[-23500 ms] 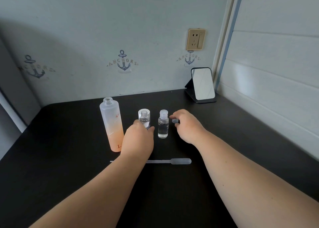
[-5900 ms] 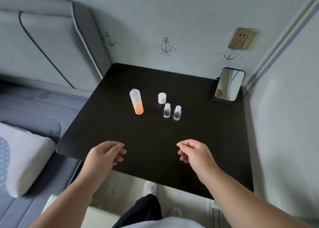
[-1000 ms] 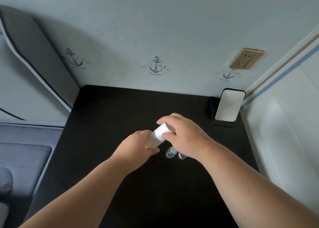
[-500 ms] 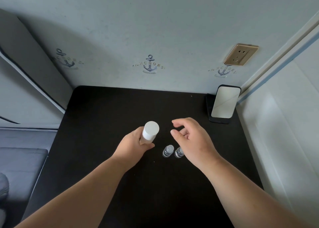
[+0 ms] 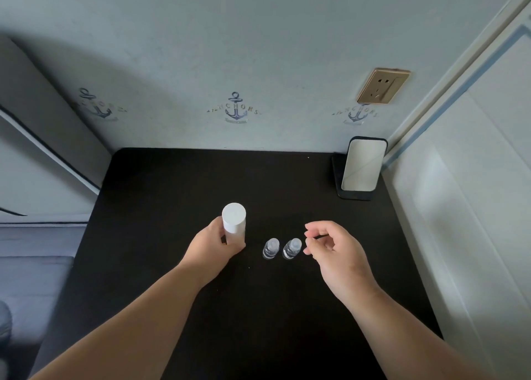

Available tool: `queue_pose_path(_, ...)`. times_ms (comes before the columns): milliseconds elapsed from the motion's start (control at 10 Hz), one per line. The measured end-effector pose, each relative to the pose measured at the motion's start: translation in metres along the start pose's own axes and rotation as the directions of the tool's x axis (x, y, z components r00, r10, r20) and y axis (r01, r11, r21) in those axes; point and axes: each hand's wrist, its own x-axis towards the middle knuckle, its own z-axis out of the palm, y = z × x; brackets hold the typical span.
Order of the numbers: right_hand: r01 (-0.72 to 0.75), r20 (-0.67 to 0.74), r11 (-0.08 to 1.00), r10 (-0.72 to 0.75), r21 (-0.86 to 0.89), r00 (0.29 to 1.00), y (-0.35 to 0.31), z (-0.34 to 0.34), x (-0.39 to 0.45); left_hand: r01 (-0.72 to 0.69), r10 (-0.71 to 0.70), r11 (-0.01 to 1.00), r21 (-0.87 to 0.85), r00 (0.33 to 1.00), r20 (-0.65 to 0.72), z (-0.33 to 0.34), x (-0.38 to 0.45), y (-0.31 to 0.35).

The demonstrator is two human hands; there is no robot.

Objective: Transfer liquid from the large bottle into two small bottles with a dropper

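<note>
Both forearms are bare up to the frame's lower edge, no sleeve reaching them (whatever is worn higher up stays out of view). The left hand (image 5: 211, 249) and right hand (image 5: 337, 254) are bare too, with short fingernails.

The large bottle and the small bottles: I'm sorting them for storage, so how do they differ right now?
The large bottle is taller and wider than either small bottle. It wears a broad white cap; the small bottles have narrow pale caps over clear bodies. The left hand grips the large bottle, while nothing touches the small bottles; the right hand only hovers beside them. All stand upright and capped on the black table.
</note>
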Motion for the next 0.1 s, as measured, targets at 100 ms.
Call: queue_pose_path(100, -0.015, 0.011, 0.999, 0.015, 0.032, 1.000, 0.0032, -0.0034, -0.0026, 0.068, -0.068, 0.997, 0.030, 0.998, -0.007, -0.0086, -0.0057, -0.0019)
